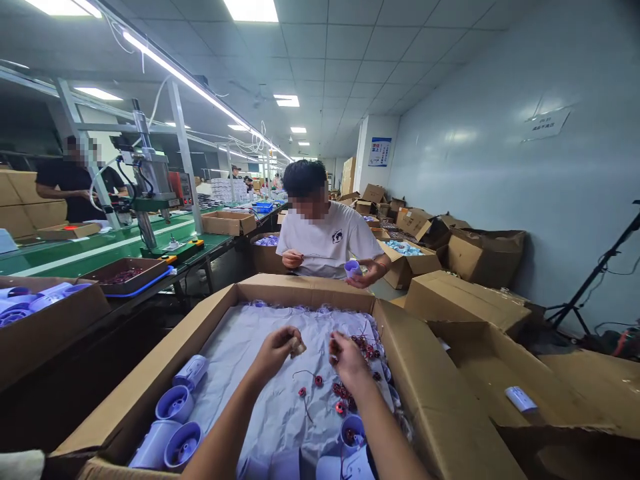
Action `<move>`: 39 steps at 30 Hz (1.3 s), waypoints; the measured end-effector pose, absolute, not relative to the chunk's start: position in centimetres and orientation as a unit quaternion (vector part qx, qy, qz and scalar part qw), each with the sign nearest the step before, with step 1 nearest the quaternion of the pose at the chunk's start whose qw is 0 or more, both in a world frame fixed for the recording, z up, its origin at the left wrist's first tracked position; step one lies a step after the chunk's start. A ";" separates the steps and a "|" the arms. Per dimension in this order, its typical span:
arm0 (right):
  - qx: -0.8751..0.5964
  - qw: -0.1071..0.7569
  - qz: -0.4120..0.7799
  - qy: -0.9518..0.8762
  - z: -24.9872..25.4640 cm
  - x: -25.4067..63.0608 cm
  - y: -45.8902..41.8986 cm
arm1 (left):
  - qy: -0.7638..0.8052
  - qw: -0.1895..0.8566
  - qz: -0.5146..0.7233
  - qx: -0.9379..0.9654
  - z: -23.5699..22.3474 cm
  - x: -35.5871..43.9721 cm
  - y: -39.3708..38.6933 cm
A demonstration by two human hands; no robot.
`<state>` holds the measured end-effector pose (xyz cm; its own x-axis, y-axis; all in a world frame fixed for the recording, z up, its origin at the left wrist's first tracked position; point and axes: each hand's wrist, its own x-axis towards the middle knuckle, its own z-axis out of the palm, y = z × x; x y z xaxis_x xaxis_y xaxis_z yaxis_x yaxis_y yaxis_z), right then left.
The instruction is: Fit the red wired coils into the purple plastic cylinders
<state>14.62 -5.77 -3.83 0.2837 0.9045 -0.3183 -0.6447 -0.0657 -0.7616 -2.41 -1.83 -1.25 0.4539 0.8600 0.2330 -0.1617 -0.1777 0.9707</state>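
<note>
Two small, round red parts with thin wires point(319, 381) lie below and between the left hand point(283, 345), pinching a small, pale, blurred piece point(299, 347), and the right hand point(347, 360), whose grip I cannot tell. They seem light; hold bodies, sparing fragile wires.

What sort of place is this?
Probably a factory assembly floor: a long green workbench recedes into the room, a press-like machine stands on it, and an open carton holds purple plastic cups.
</note>
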 end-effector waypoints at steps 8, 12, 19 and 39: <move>-0.413 0.552 0.546 -0.476 -5.0 12.1 -6.3 | 0.278 0.644 0.478 0.529 -1.3 -1.1 -2.6; -0.464 0.536 0.519 -0.476 -5.2 12.3 -6.0 | 0.345 0.622 0.476 0.517 -1.6 -1.1 -2.2; -0.435 0.580 0.539 -0.429 -5.0 12.1 -6.0 | 0.371 0.589 0.457 0.554 -2.5 -0.6 -1.7; -0.429 0.652 0.573 -0.248 -4.8 12.5 -6.0 | 0.310 0.728 0.294 0.536 -2.1 -1.2 -3.3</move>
<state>12.48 -6.02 -4.84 0.2192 0.9610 -0.1686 -0.5345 -0.0263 -0.8448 -1.19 -3.25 -2.10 0.6344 0.7611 -0.1356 -0.0964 0.2519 0.9629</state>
